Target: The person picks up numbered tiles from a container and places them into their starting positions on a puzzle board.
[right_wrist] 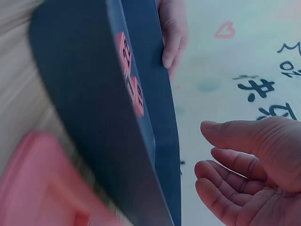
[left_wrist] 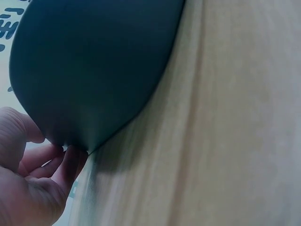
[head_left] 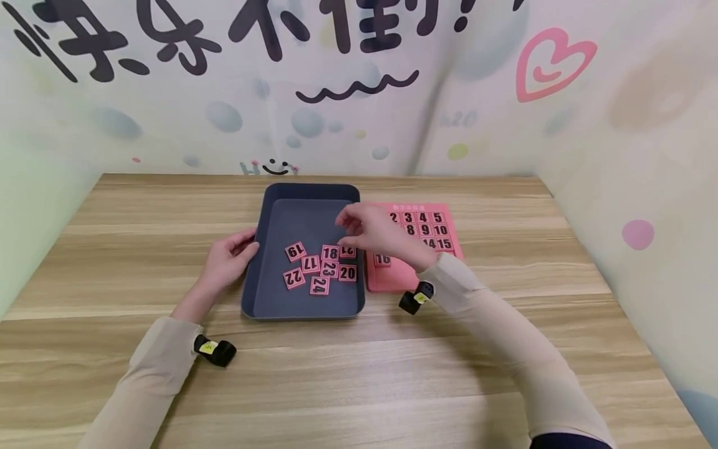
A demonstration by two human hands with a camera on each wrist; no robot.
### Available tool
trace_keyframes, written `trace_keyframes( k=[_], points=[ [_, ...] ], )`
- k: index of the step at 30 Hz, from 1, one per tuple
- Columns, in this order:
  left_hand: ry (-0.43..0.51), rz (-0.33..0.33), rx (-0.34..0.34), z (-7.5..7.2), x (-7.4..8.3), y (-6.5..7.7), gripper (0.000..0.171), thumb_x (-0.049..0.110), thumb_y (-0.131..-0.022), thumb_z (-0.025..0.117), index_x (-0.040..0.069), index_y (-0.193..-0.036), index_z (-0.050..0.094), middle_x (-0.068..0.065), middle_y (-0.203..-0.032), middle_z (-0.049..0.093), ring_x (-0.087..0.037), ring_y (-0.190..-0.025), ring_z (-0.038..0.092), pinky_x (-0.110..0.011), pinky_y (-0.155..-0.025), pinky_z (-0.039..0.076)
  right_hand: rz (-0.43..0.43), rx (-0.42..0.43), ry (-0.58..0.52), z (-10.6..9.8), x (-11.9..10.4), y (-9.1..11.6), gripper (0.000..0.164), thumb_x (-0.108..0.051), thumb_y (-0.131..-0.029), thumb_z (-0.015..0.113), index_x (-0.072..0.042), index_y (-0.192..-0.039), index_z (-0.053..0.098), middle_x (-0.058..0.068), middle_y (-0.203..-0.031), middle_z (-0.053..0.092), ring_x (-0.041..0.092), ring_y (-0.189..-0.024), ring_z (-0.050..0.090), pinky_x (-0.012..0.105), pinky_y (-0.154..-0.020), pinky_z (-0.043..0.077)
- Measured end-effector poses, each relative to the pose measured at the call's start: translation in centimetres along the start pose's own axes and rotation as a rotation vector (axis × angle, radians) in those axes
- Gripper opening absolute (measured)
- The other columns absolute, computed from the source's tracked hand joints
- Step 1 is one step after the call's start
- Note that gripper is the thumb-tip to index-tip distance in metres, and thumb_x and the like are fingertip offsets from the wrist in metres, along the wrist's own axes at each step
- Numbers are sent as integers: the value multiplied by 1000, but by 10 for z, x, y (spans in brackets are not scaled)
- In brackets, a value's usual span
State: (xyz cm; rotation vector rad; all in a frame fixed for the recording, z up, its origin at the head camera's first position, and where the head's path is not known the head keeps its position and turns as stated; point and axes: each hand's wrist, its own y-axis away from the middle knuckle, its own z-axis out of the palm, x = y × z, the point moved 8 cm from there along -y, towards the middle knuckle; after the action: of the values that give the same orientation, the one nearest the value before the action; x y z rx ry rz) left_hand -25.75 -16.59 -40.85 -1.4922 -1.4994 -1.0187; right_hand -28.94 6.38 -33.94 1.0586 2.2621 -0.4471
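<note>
A dark grey tray (head_left: 305, 305) holds several pink number tiles, among them tile 19 (head_left: 295, 251), tile 22 (head_left: 293, 278), tile 24 (head_left: 320, 285) and tile 20 (head_left: 347, 272). My left hand (head_left: 229, 259) grips the tray's left side, thumb at the rim; the left wrist view shows that hand (left_wrist: 37, 183) against the tray's outer wall. Above the tray's right edge is my right hand (head_left: 373, 231), its fingers loosely bent and holding nothing. The right wrist view shows the same hand (right_wrist: 249, 174) with thumb and fingers apart. Tile 21 (head_left: 348, 251) lies just below it.
Right of the tray lies a pink number board (head_left: 392, 280), partly under my right wrist, with number tiles in its upper rows and tile 16 (head_left: 383, 259) below them. The wooden table (head_left: 336, 386) meets a decorated wall (head_left: 359, 137) at the back.
</note>
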Motion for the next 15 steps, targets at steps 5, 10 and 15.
trace_keyframes(
  k=[5,10,15],
  points=[
    [5,12,4,0,2,0,41,7,-96,50,-10,-133,45,-27,-132,49,10,-90,47,-4,-77,40,-13,-78,-10,17,-9,-16,34,-10,-81,74,3,-109,63,17,-107,63,21,-94,60,29,-83,51],
    [18,22,0,0,3,0,41,7,-96,50,-11,-132,45,-28,-131,49,9,-90,48,-4,-78,41,-12,-135,-7,34,-12,-25,35,-11,-81,74,2,-111,64,14,-108,64,20,-95,60,24,-82,50],
    [11,14,-2,0,2,0,42,9,-96,50,-11,-133,44,-28,-132,48,7,-91,49,-4,-78,41,-6,-173,6,48,-12,-30,33,-11,-81,74,-1,-111,66,12,-106,65,19,-94,60,21,-81,49]
  ],
)
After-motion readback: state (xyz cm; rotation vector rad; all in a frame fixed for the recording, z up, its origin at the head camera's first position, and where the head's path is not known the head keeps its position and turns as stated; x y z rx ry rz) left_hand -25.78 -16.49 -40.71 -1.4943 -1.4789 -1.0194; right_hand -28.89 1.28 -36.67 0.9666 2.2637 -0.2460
